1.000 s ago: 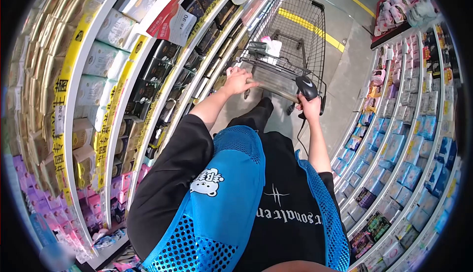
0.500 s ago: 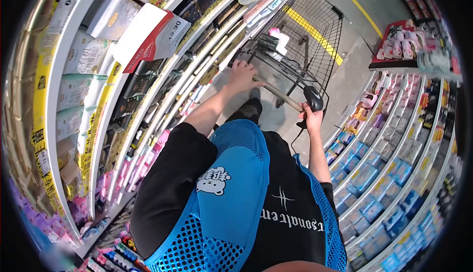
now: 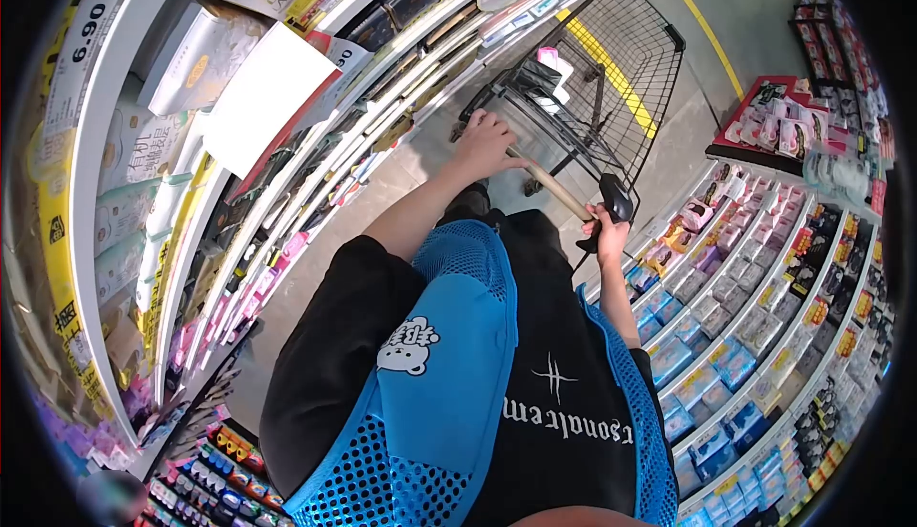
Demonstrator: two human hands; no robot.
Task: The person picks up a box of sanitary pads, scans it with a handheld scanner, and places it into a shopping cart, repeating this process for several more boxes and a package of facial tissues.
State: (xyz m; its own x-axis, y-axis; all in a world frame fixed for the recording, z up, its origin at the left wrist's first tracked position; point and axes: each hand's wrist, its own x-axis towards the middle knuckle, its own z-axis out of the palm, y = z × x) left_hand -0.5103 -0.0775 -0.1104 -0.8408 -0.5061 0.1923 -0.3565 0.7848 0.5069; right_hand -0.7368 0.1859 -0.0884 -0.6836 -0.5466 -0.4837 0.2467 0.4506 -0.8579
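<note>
A black wire shopping cart [image 3: 630,78] stands ahead of me, with a tan handle bar [image 3: 559,191] across its near side. My left hand [image 3: 485,143] is closed over the bar's left end, back of the hand upward. At the right end my right hand [image 3: 607,233] has its fingers wrapped round the handle, beside a rounded black piece [image 3: 615,199] whose kind I cannot make out. A thin dark cord hangs below that hand. Inside the cart, near the handle, lie a dark item [image 3: 535,75] and a pink and white package [image 3: 554,61].
Close on the left, shelves [image 3: 143,241] hold packaged goods, and a white and red sign [image 3: 272,97] juts out. Curved shelves [image 3: 745,336] of small packs run along the right. A red display bin [image 3: 764,116] stands farther ahead. Grey floor [image 3: 683,97] carries yellow lines.
The view has shifted forward along the aisle; the left shelf sign is closer and more of the right shelves shows. Both hands keep hold of the cart handle.
</note>
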